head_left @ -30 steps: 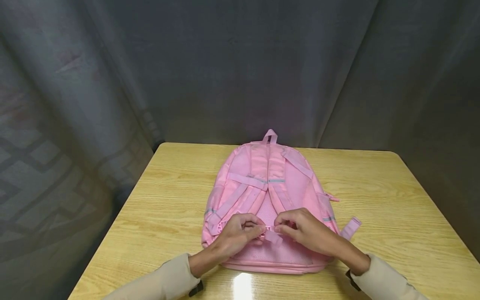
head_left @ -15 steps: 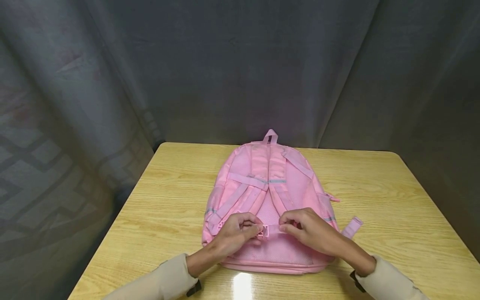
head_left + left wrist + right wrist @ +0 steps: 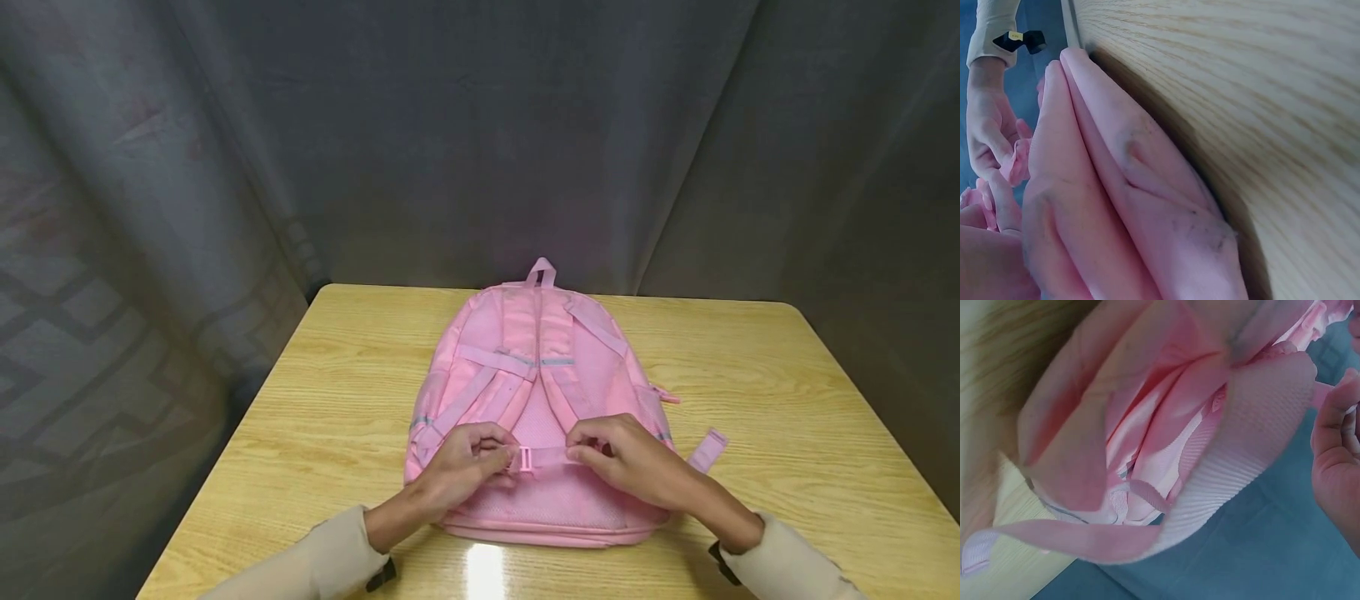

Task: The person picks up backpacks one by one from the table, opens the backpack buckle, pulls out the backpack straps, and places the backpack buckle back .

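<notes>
A pink backpack [image 3: 540,508] lies on the table with its shoulder straps facing up. Across its lower back, my left hand [image 3: 467,465] pinches one side of a pink plastic buckle [image 3: 526,459], whose frame shows past the fingertips. From the buckle a flat webbing strap [image 3: 549,456] runs to my right hand [image 3: 628,460], which pinches it between thumb and forefinger. In the left wrist view the right hand [image 3: 990,128] shows at the left side, beyond the bag's folded bottom edge [image 3: 1122,187]. The curled fingers of both hands partly cover the buckle and strap.
A loose strap end [image 3: 707,451] sticks out over the table from the bag's right side; the right wrist view shows this webbing [image 3: 1229,450] close up. A carry loop [image 3: 542,271] tops the bag. Wooden tabletop [image 3: 352,375] surrounds it, with a grey curtain [image 3: 465,150] behind.
My right hand has slid a little to the right along the webbing. The left hand has shifted slightly left. A loose tail hanging over the buckle earlier no longer shows, and the strap looks flatter.
</notes>
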Motion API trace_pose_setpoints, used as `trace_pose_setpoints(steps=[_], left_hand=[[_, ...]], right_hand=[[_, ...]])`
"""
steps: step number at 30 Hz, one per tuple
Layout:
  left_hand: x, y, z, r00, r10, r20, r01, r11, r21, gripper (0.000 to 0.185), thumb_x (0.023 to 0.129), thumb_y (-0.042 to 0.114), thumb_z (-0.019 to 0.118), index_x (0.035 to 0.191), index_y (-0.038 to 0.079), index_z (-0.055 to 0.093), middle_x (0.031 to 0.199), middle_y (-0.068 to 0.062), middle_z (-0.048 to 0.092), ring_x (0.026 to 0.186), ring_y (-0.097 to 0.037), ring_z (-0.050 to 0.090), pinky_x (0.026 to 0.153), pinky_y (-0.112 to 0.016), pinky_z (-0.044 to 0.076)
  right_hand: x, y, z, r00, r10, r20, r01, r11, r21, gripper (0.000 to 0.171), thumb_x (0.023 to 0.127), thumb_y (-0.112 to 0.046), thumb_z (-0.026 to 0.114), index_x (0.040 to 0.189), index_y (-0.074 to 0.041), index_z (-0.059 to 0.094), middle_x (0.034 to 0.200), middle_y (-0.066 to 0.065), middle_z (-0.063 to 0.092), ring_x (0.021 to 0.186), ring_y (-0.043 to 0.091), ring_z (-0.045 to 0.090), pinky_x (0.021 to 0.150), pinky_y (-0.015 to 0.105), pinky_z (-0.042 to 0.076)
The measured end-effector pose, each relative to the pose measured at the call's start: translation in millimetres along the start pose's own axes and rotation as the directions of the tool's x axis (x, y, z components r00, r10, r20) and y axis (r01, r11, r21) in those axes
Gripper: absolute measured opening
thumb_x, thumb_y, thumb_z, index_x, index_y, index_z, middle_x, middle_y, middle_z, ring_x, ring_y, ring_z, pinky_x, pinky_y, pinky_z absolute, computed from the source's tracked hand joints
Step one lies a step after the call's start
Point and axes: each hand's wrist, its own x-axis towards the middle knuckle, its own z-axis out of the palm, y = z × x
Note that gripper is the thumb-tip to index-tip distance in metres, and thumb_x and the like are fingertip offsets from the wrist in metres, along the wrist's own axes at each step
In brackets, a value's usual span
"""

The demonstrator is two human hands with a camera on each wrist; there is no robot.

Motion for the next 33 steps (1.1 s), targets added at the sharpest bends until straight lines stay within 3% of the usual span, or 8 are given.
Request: trace_pose_setpoints(steps=[7, 21, 25, 28, 31, 33], left_hand=[[-0.9, 2.7, -1.4, 1.000, 0.000, 0.020, 0.001, 1.000, -0.025, 0.021, 0.095, 0.002, 0.061, 0.108, -0.014, 0.059, 0.092, -0.008, 0.066, 0.082, -0.021, 0.070, 0.083, -0.040, 0.062], [1.1, 3.3, -2.6, 1.000, -0.001, 0.019, 0.002, 0.999, -0.042, 0.022, 0.096, 0.002, 0.061, 0.110, -0.014, 0.059, 0.093, -0.008, 0.069, 0.086, -0.023, 0.071, 0.085, -0.041, 0.062], [3.4, 5.2, -4.7, 0.999, 0.034, -0.010, -0.033, 0.996, 0.088, 0.020, 0.094, 0.006, 0.065, 0.107, -0.008, 0.064, 0.092, -0.010, 0.071, 0.086, -0.026, 0.071, 0.080, -0.037, 0.063], [7.0, 7.7, -5.4, 0.995, 0.093, -0.034, -0.083, 0.969, 0.231, 0.016, 0.091, 0.011, 0.070, 0.102, -0.001, 0.069, 0.089, -0.008, 0.072, 0.079, -0.022, 0.067, 0.066, -0.026, 0.060], [10.5, 10.9, -4.7, 0.988, 0.147, -0.042, -0.128, 0.943, 0.309, 0.013, 0.089, 0.014, 0.074, 0.097, 0.003, 0.072, 0.086, -0.009, 0.071, 0.070, -0.018, 0.061, 0.054, -0.020, 0.051], [13.8, 12.1, -4.1, 0.983, 0.179, -0.042, -0.155, 0.930, 0.333, 0.012, 0.088, 0.014, 0.075, 0.095, 0.004, 0.073, 0.084, -0.010, 0.072, 0.067, -0.018, 0.060, 0.051, -0.021, 0.051]], right_hand=[[-2.3, 2.9, -1.0, 1.000, -0.013, -0.027, 0.013, 1.000, -0.004, 0.009, 0.095, -0.018, 0.069, 0.085, -0.020, 0.067, 0.069, -0.005, 0.062, 0.064, -0.003, 0.049, 0.054, 0.018, 0.048], [-5.1, 3.5, -5.4, 1.000, 0.019, -0.022, -0.019, 0.999, -0.026, 0.010, 0.095, -0.017, 0.067, 0.086, -0.019, 0.068, 0.071, -0.012, 0.060, 0.064, -0.003, 0.050, 0.056, 0.019, 0.049], [-3.9, 3.3, -4.1, 0.998, 0.007, -0.069, -0.013, 0.996, -0.085, 0.010, 0.095, -0.015, 0.068, 0.086, -0.021, 0.067, 0.074, -0.015, 0.060, 0.066, -0.003, 0.050, 0.057, 0.018, 0.048], [-2.1, 3.9, -3.0, 0.993, -0.010, -0.114, -0.006, 0.990, -0.141, 0.011, 0.093, -0.014, 0.070, 0.086, -0.022, 0.067, 0.075, -0.016, 0.060, 0.067, -0.003, 0.050, 0.058, 0.018, 0.048], [0.3, 4.9, -2.0, 0.987, -0.031, -0.157, -0.003, 0.978, -0.211, 0.012, 0.090, -0.014, 0.073, 0.084, -0.023, 0.068, 0.077, -0.019, 0.060, 0.069, -0.004, 0.050, 0.060, 0.018, 0.048], [2.0, 5.7, -1.5, 0.982, -0.043, -0.185, -0.007, 0.965, -0.264, 0.013, 0.088, -0.014, 0.075, 0.083, -0.023, 0.068, 0.078, -0.020, 0.059, 0.069, -0.004, 0.050, 0.061, 0.019, 0.048]])
